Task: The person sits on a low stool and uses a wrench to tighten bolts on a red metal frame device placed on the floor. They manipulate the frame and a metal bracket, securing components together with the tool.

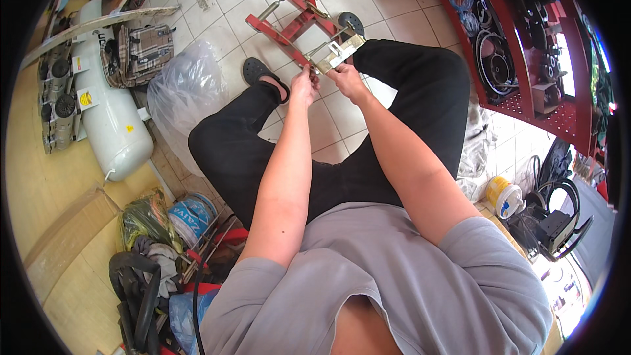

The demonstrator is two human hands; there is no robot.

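Observation:
Between my spread knees a red metal frame (284, 38) stands on the tiled floor, with silvery bars or springs across its far end. Along its near side lies a pale metal plate (340, 54) with a slot and a brighter fitting on it. My right hand (350, 84) is closed round the plate's near end, thumb on top. Beside it, my left hand (305, 87) is closed with fingertips pinched at the frame's near corner. Whatever sits in those fingertips is too small to make out.
To the left are a clear plastic bag (187, 82), a plaid bag (148, 52) and a white tank (115, 115). At right stands a red shelf unit (552, 115); below it are a yellow-and-white bucket (503, 196) and a black device (552, 227). A blue-white bucket (192, 218) stands lower left.

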